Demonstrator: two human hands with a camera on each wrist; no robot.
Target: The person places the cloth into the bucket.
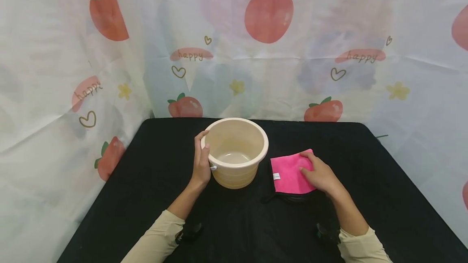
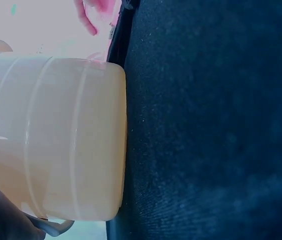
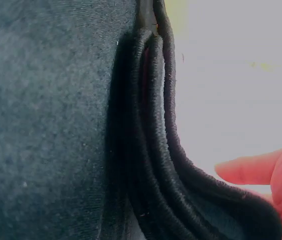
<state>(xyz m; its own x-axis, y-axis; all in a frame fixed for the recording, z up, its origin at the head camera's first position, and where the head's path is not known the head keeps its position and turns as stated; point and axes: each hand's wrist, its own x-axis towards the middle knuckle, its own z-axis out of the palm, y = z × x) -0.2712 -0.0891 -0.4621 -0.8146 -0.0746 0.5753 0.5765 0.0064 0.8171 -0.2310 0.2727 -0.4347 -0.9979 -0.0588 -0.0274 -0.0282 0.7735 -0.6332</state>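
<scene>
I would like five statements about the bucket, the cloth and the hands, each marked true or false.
The round cream plastic bucket opens upward. True.
The right hand touches the folded pink cloth with black edging. True.
Both hands hold the bucket. False: only the left hand has its grip there.
The cloth lies inside the bucket. False: it is outside, right of the bucket in the head view.
The cloth's white label is on the side nearer the bucket. True.

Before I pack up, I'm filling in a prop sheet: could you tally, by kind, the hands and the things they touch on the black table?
Hands: 2, left hand and right hand
Bucket: 1, cream, held by the left hand
Cloth: 1, pink, touched by the right hand
Total: 4
</scene>
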